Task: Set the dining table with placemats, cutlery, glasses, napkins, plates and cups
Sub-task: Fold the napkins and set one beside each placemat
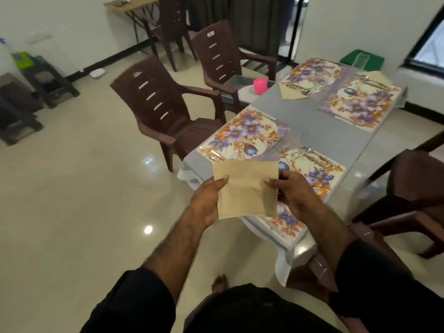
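I hold a folded tan napkin [247,188] in front of me, above the near corner of the dining table [300,111]. My left hand [207,201] grips its left edge with the thumb on top, and my right hand [294,192] pinches its right edge. Several floral placemats lie on the grey tablecloth; the near left placemat [242,134] is bare. Cutlery [317,156] lies on the near right placemat [319,175]. At the far end a yellow napkin [292,92] carries cutlery, and a clear glass [360,62] stands behind it.
Brown plastic chairs stand along the table's left side [158,109] and at the right [413,188]. A pink cup [260,86] and a white plate [247,91] sit on the further left chair's seat. Dark stools [48,80] line the left wall. Glossy floor spreads to the left.
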The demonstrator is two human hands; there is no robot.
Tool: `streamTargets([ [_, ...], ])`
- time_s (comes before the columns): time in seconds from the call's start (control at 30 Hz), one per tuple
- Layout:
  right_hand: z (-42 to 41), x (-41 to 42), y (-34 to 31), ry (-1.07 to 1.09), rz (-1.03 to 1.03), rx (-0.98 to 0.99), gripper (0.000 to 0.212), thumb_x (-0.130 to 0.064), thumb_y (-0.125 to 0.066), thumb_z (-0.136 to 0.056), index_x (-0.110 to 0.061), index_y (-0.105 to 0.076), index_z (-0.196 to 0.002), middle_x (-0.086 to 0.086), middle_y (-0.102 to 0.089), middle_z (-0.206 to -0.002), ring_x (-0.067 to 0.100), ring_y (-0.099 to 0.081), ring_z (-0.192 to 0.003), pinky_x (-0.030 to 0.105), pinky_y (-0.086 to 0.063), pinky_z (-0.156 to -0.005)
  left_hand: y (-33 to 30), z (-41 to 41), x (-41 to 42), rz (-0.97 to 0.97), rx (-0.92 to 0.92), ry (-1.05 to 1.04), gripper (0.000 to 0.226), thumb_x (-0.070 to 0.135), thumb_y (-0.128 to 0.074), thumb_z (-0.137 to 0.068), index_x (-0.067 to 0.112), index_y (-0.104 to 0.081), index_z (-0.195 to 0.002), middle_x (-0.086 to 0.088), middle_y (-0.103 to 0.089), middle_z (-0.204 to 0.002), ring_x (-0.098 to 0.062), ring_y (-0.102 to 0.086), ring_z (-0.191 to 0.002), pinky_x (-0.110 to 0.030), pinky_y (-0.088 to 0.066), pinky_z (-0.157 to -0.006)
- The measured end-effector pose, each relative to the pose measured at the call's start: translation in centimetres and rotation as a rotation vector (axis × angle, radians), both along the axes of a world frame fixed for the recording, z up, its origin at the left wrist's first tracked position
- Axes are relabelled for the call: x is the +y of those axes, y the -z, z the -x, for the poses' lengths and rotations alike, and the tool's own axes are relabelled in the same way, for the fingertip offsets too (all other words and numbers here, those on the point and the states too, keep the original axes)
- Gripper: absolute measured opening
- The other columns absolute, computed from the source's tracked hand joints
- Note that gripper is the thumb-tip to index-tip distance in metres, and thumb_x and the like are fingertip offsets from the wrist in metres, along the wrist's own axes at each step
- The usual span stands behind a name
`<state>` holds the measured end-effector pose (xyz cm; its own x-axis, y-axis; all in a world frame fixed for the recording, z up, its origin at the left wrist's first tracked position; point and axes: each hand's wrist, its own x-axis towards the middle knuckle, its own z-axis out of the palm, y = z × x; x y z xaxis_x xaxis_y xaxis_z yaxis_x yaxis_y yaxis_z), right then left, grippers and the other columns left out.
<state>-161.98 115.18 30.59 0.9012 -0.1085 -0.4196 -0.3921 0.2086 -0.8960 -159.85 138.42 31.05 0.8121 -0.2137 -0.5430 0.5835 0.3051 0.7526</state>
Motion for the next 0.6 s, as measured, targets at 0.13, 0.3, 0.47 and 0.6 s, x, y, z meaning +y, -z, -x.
streamTargets([
  [0.13, -2.5, 1.2, -1.5, 0.079, 0.157, -0.071, 0.018, -0.009, -0.076, -0.094, -0.008, -0.077, -0.112, 0.010, -0.080, -0.107, 0.028, -0.076, -0.093, 0.041, -0.061, -0.079, 0.0, -4.7, 0.7, 0.068, 0.074, 0.078, 0.026, 0.023, -0.060, -0.109, 0.012, -0.070, -0.130, -0.014, -0.078, -0.122, -0.033, -0.078, -0.106, -0.053, -0.062, -0.093],
  [0.3, -4.3, 3.7, -3.3, 0.103, 0.679, -0.243, 0.028, -0.023, -0.079, -0.094, -0.020, -0.063, -0.072, -0.012, -0.056, -0.066, 0.006, -0.051, -0.060, 0.019, -0.044, -0.062, -0.1, -8.3, 0.8, 0.047, 0.160, 0.128, 0.031, 0.031, -0.065, -0.106, 0.013, -0.070, -0.131, -0.014, -0.080, -0.116, -0.037, -0.076, -0.109, -0.058, -0.062, -0.090],
  [0.47, -2.7, 7.1, -5.2, -0.223, 0.789, -0.406, 0.031, -0.056, -0.069, -0.095, -0.027, -0.080, -0.098, -0.016, -0.076, -0.094, 0.009, -0.070, -0.090, 0.023, -0.056, -0.076, -0.3, -9.7, 1.4, 0.123, 0.184, 0.201, 0.050, 0.054, -0.059, -0.104, 0.015, -0.071, -0.134, -0.016, -0.077, -0.126, -0.037, -0.070, -0.119, -0.052, -0.057, -0.099],
  [0.6, -2.6, 6.8, -4.8, 0.058, 0.787, -0.353, 0.022, -0.047, -0.072, -0.096, -0.028, -0.077, -0.087, -0.010, -0.073, -0.079, 0.013, -0.067, -0.075, 0.029, -0.051, -0.068, -0.3, -10.2, 2.0, 0.181, 0.161, 0.210, 0.051, 0.055, -0.059, -0.105, 0.017, -0.068, -0.138, -0.017, -0.075, -0.130, -0.039, -0.069, -0.123, -0.051, -0.060, -0.092],
])
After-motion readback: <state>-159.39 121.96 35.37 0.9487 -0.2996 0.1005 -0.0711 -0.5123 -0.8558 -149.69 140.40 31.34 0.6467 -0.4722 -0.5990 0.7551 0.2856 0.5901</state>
